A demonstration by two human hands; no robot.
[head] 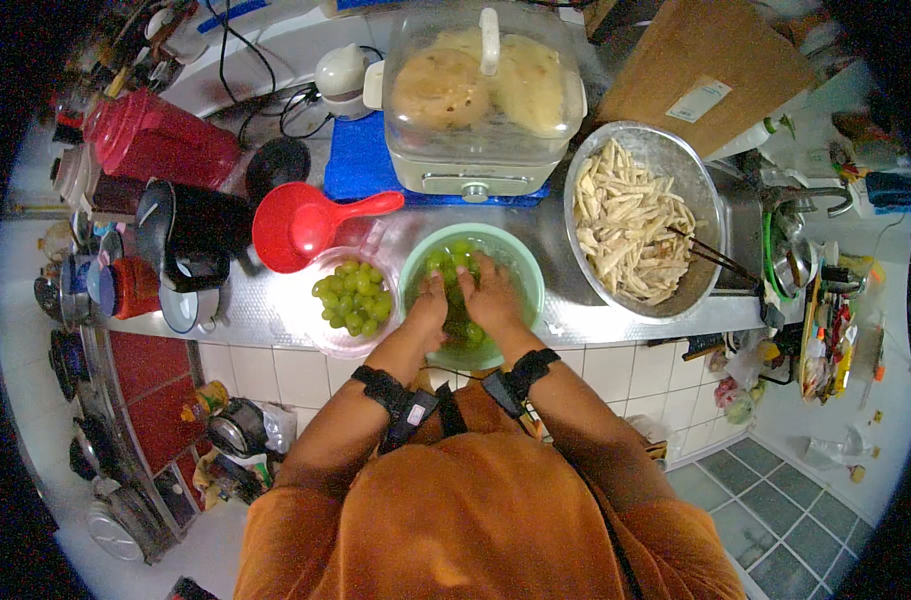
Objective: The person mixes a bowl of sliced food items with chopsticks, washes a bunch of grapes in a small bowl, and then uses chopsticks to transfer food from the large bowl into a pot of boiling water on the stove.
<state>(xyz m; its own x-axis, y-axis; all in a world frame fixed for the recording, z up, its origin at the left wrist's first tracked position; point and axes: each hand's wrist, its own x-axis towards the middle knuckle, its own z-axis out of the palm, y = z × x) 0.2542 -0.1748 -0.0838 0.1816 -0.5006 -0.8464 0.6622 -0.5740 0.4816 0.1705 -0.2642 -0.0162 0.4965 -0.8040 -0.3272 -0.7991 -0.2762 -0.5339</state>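
Both of my hands are inside a light green plastic basin (536, 274) that holds water and green grapes (461, 249). My left hand (427, 307) reaches in at the left side, its fingers bunched and partly hidden, so I cannot tell whether it grips a grape. On the right, my right hand (493, 296) is over the grapes with fingers spread and the thumb apart. Just left of the basin, a clear pinkish plastic container (324, 339) holds more green grapes (353, 296). Black straps with small devices circle both my wrists.
A red plastic ladle (298, 229) lies behind the container. An electric steamer (474, 169) with a transparent lid stands behind the basin on a blue cloth (358, 157). To the right, a metal bowl (707, 161) holds pale strips and chopsticks (718, 259), near the sink faucet (808, 193).
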